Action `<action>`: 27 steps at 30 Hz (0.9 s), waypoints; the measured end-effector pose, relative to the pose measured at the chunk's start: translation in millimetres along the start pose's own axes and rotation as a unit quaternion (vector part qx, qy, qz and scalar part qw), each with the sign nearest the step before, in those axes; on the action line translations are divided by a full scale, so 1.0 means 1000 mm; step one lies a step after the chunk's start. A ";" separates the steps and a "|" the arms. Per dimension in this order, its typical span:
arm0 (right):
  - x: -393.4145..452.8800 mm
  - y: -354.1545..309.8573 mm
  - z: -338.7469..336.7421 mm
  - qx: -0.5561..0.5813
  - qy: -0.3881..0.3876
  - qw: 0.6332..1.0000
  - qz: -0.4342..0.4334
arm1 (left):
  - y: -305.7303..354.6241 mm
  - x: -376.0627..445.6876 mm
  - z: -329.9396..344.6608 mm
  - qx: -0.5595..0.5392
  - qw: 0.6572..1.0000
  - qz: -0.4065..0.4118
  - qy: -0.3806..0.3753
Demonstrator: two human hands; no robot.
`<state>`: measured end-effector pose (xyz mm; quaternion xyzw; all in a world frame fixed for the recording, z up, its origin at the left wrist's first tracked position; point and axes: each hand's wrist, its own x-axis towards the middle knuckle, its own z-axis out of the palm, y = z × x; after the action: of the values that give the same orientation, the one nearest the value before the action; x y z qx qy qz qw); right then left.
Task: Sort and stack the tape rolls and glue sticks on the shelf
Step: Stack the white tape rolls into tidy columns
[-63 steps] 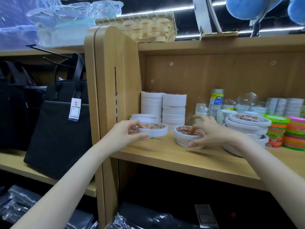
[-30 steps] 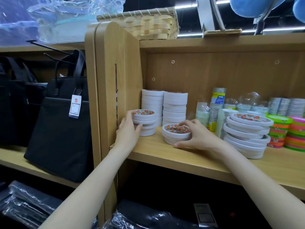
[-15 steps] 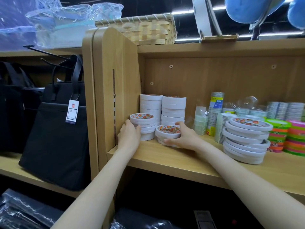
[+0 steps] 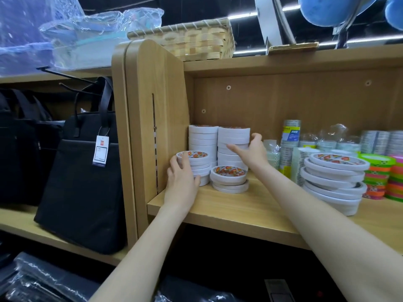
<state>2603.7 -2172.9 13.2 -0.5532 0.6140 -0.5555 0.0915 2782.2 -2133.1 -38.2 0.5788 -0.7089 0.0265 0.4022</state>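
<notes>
The wooden shelf [image 4: 239, 211] carries everything, with its side panel [image 4: 152, 118] closing off the left end. Farthest right on it sits the wide stack of large white tape rolls [image 4: 333, 182], its layers visibly skewed, with bright coloured rolls [image 4: 383, 177] beside it and clear tape packs [image 4: 292, 138] behind. At the back left stand two tall columns of white rolls [image 4: 218, 142], touching each other. In front of them are two short stacks: the left short stack [image 4: 195, 165], close to the panel, and the low stack [image 4: 229, 178] just beside it, standing free. No glue sticks can be picked out. The left hand [image 4: 182, 182] has its grip wrapped round the side of the left short stack, fingers curled against the rolls. The right hand [image 4: 250, 152] reaches to the right-hand tall column with fingers spread and thumb up; its grip looks released, touching or nearly touching, and contact cannot be told for certain. The likely trouble is that tall column: a sideways nudge from spread fingers could shear its upper rolls off, toppling them onto the low stack below.
</notes>
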 end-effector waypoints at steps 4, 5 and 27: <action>0.013 -0.001 0.019 -0.054 0.041 0.998 0.005 | -0.002 0.002 0.001 -0.008 1.000 -0.009 -0.007; 0.014 0.001 0.020 -0.062 0.046 0.997 -0.001 | -0.002 0.002 0.001 -0.008 1.000 -0.011 -0.008; 0.015 0.018 0.008 -0.048 -0.015 0.997 -0.066 | -0.005 0.005 0.003 -0.050 0.998 -0.028 -0.016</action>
<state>2594.3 -2193.2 3.7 -0.6046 0.6005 -0.5220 0.0372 2785.1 -2140.8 -39.3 0.5783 -0.6989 -0.0292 0.4197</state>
